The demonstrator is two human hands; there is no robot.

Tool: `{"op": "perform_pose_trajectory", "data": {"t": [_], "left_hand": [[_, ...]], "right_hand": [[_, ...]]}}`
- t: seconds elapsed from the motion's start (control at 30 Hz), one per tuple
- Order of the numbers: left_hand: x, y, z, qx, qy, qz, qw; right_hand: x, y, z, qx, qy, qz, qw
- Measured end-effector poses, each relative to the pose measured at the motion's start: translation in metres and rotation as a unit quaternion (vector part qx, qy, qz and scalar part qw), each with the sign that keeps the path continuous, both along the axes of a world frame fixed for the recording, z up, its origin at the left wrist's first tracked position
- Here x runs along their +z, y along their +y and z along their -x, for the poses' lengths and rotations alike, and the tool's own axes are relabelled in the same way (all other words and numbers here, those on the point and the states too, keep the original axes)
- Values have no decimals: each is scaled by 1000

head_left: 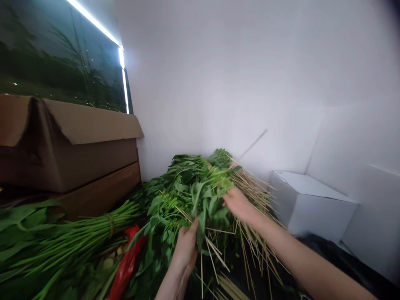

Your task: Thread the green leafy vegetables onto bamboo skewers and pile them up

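Note:
My left hand (pixel 185 246) is closed around the lower part of a bunch of leafy greens (pixel 195 183), fingers wrapped into the leaves. Higher up on the same bunch, my right hand (pixel 238 204) grips among the leaves and the thin pale straw-like stalks (pixel 250 183) that fan out to the right and downward. The bunch is lifted above a pile of more greens. The fingertips of both hands are partly hidden by leaves.
A tied bundle of long green stems (pixel 84 235) lies at the left, with a red plastic bag (pixel 126 262) beside it. Cardboard boxes (pixel 71 146) stack at the left, under a dark glass panel (pixel 59 58). A white box (pixel 309 204) stands at the right by white walls.

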State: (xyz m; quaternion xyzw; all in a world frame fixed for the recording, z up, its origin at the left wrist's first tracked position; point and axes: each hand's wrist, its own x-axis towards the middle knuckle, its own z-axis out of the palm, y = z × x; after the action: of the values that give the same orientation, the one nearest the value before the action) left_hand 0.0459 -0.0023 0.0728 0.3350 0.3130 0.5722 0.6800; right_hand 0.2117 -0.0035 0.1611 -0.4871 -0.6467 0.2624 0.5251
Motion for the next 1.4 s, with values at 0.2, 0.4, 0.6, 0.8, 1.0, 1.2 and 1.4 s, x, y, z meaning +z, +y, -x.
{"op": "perform_pose_trajectory", "data": {"t": [0.2,0.4,0.6,0.8,1.0,1.2,1.4], "left_hand": [[-3,-6,-7,10,132,-26,991],[9,6,-17,-9,327,-236,915],[43,-14,-22,-53,430,-377,819],[76,-34,-32,-72,362,-475,799],[106,-38,-64,-126,324,-489,800],[77,-56,-45,-172,320,-540,759],[-18,-51,-25,-217,437,-528,695]], "right_hand": [[-51,-41,37,101,-47,-15,994],[-47,-63,23,152,90,87,980],[-51,-69,19,118,305,106,939],[-39,-66,11,20,343,26,939],[-6,-70,-11,-68,361,-45,929],[22,-84,-31,-100,357,-32,928],[49,-112,-62,-115,353,-9,928]]}}
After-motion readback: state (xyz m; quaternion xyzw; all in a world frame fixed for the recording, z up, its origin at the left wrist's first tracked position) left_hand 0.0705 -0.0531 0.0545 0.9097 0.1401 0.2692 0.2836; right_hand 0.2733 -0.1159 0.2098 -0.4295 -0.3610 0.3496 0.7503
